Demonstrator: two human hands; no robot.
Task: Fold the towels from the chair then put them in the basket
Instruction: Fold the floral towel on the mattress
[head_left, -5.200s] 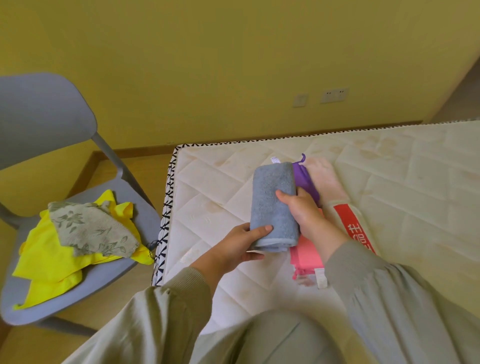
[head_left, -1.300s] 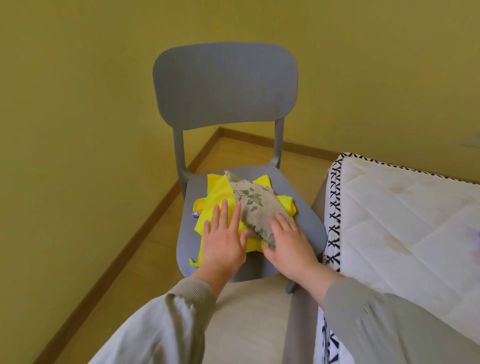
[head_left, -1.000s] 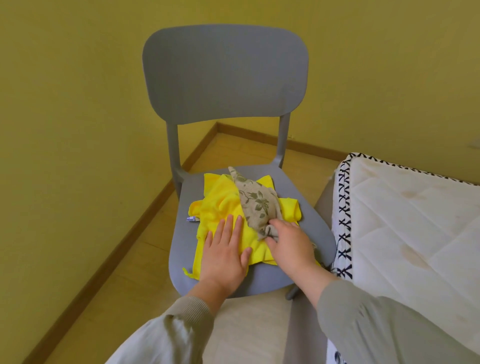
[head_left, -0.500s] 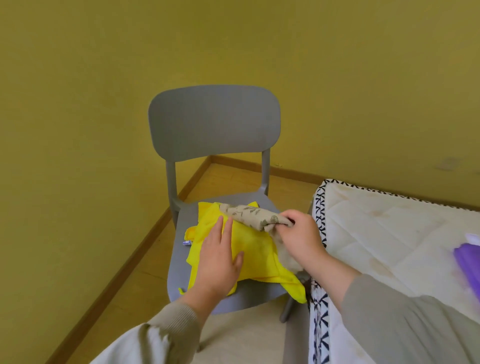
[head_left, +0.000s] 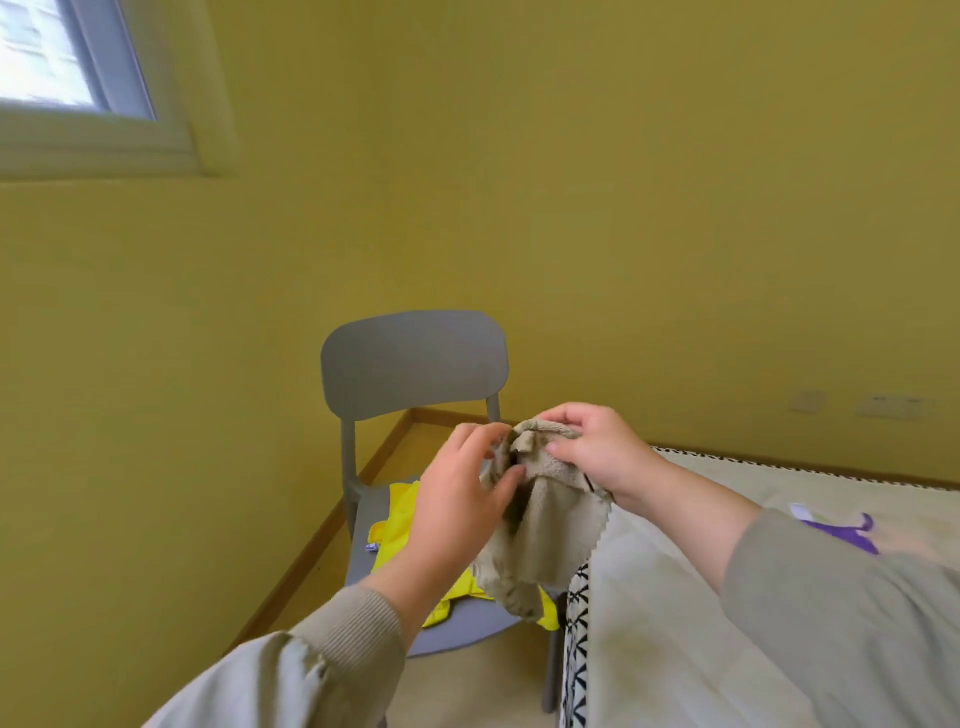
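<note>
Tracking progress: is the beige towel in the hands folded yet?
Not folded: the beige towel hangs crumpled, pinched at top by left hand and right hand.

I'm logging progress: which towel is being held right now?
The beige towel, gripped by the left hand and right hand; the yellow towel lies on the grey chair, the purple cloth on the mattress.

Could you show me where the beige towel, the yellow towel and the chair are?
beige towel (head_left: 545, 535): head view, on its hanging middle.
yellow towel (head_left: 397, 525): head view, on its left part, lying on the seat.
chair (head_left: 413, 364): head view, on the backrest.
</note>
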